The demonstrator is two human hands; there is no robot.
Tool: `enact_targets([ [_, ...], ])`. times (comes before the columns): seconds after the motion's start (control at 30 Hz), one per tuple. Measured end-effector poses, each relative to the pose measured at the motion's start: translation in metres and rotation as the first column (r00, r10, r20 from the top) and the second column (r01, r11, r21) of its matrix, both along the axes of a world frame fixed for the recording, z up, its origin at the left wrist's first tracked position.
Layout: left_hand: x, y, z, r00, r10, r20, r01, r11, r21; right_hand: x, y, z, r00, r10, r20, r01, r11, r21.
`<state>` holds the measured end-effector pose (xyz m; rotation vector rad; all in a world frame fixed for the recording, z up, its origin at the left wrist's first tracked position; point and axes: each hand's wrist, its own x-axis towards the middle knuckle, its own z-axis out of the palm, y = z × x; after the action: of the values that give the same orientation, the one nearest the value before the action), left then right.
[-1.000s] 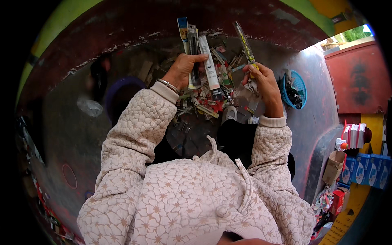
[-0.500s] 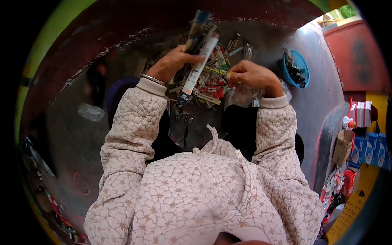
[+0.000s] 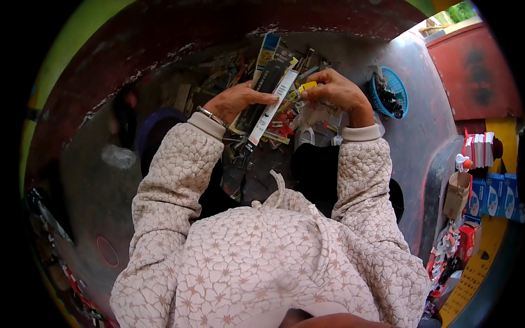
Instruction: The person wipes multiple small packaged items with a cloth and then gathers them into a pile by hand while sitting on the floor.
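Grey floor (image 3: 98, 202) spreads out under the person, and its far edge curves along a dark red wall (image 3: 219, 27). Over the floor, near that far edge, the left hand (image 3: 238, 103) holds a bunch of long thin packs (image 3: 272, 112). Its fingers are curled behind the bunch, and its thumb presses flat on the white pack in front. Behind the white one are a black pack (image 3: 269, 79) and a pack with a blue top (image 3: 268, 46). All of them lean, with their tops to the right. Close by, the right hand (image 3: 334, 92) has its thumb and finger pinched together on a small yellow thing (image 3: 308, 86). I cannot tell if the yellow thing touches the white pack. Crinkly clear plastic (image 3: 320, 113) is just below the right hand; I cannot tell if that hand grips it too.

Under the hands, a messy pile (image 3: 281, 124) of little bits, many red and white, covers the floor. To its right is a blue basket (image 3: 405, 98) with black stuff (image 3: 389, 103) in it. To its left is a purple tub (image 3: 145, 128), and past that a clear bag (image 3: 118, 157). By the floor's right edge are a brown box (image 3: 456, 195) and blue boxes (image 3: 494, 195).
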<state>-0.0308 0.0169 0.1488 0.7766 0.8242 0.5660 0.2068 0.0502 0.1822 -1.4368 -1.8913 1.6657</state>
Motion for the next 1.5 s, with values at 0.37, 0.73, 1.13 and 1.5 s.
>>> enact_targets([
  [0.37,0.007,-0.001,-0.008,0.993,0.116,0.015,-0.116,0.99,0.074,-0.012,0.005,0.004,0.606,-0.617,-0.502,0.712,0.703,-0.005],
  [0.73,0.011,-0.012,0.006,0.989,0.131,0.069,-0.145,0.95,0.276,-0.052,0.005,-0.023,0.87,-0.428,-0.244,0.437,0.442,0.783],
  [1.13,0.016,-0.006,-0.022,0.959,0.285,-0.001,-0.264,0.89,0.373,-0.064,-0.015,0.008,0.842,-0.285,-0.457,0.506,0.71,0.49],
  [1.5,0.008,-0.01,-0.001,0.936,0.328,0.13,-0.351,0.898,0.266,-0.014,0.026,-0.032,0.684,-0.678,-0.268,0.721,0.686,0.103],
])
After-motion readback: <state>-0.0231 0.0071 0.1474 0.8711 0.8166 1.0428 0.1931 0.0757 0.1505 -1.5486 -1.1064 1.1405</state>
